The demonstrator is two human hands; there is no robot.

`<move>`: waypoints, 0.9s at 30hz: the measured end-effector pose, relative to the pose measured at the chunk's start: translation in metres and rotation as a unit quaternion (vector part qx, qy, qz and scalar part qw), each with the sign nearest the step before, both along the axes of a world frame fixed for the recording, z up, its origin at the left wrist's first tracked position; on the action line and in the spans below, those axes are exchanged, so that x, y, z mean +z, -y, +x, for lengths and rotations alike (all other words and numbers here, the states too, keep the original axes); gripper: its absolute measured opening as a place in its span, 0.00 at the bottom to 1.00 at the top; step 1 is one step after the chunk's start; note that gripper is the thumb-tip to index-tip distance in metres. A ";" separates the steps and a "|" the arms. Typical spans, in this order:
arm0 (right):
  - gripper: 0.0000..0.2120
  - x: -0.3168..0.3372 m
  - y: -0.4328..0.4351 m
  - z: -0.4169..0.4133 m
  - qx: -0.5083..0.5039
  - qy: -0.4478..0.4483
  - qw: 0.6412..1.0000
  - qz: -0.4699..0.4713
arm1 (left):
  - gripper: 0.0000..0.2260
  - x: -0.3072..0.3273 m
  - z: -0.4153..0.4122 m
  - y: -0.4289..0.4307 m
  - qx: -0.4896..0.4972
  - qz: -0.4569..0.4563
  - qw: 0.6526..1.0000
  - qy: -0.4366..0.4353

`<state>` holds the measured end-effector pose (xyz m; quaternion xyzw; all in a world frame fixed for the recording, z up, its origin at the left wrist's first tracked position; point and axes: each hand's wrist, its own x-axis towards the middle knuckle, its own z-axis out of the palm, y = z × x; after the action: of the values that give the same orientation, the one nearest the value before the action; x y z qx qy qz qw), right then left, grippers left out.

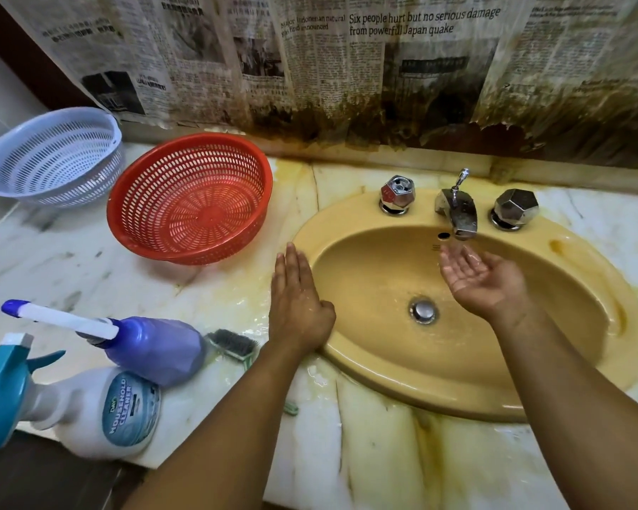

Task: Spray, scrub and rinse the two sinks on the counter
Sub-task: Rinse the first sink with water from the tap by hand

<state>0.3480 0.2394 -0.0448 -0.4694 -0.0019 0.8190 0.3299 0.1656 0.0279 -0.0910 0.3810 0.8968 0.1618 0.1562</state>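
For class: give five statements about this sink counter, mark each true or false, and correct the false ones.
1. The right hand is cupped, palm up, under the tap spout. True.
2. The left hand grips the scrub brush. False: it lies flat at the yellow sink's left rim with its fingers straight, and the brush lies untouched on the counter.
3. The red basket sits on the counter to the left of the sink. True.
4. The household cleaner bottle stands upright. False: it lies on its side.
5. The white basket sits inside the red one. False: it sits to the red basket's left.
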 end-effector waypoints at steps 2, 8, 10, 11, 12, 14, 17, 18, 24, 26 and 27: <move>0.18 -0.005 0.002 -0.001 0.005 0.001 1.000 0.001 | 0.43 0.002 -0.002 -0.004 0.006 -0.002 1.000 0.006; 0.17 0.027 0.045 -0.019 0.269 0.012 0.961 0.065 | 0.37 0.004 0.020 0.019 -0.101 -0.084 0.990 -0.042; 0.19 0.039 0.062 -0.020 0.390 0.043 0.913 0.109 | 0.37 0.008 0.027 0.037 -0.204 -0.094 0.972 -0.063; 0.20 0.043 0.070 -0.019 0.445 0.066 0.883 0.135 | 0.35 0.011 0.026 0.044 -0.251 -0.092 0.962 -0.062; 0.20 0.045 0.077 -0.016 0.489 0.091 0.853 0.159 | 0.33 0.016 0.022 0.048 -0.289 -0.091 0.952 -0.051; 0.19 0.043 0.081 -0.010 0.517 0.138 0.824 0.187 | 0.32 0.021 0.006 0.051 -0.343 -0.090 0.935 -0.021; 0.21 0.024 0.055 0.003 0.408 0.154 0.885 0.166 | 0.35 0.021 -0.017 0.046 -0.403 -0.091 0.910 -0.026; 0.21 0.015 0.040 0.008 0.340 0.137 0.920 0.135 | 0.34 0.019 -0.021 0.043 -0.416 -0.090 0.904 -0.038; 0.19 -0.023 -0.015 0.014 0.052 0.004 0.998 -0.017 | 0.31 0.017 -0.034 0.023 -0.483 -0.113 0.862 -0.102; 0.16 -0.021 -0.010 0.004 0.076 -0.013 0.997 -0.010 | 0.32 0.019 -0.035 0.018 -0.495 -0.131 0.852 -0.109; 0.15 -0.015 -0.004 -0.001 0.104 -0.024 0.994 -0.002 | 0.33 0.019 -0.036 0.017 -0.498 -0.133 0.850 -0.109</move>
<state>0.3466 0.2435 -0.0602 -0.4476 -0.0417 0.8599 0.2419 0.1298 0.0112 -0.0719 0.7674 0.6109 -0.1010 0.1665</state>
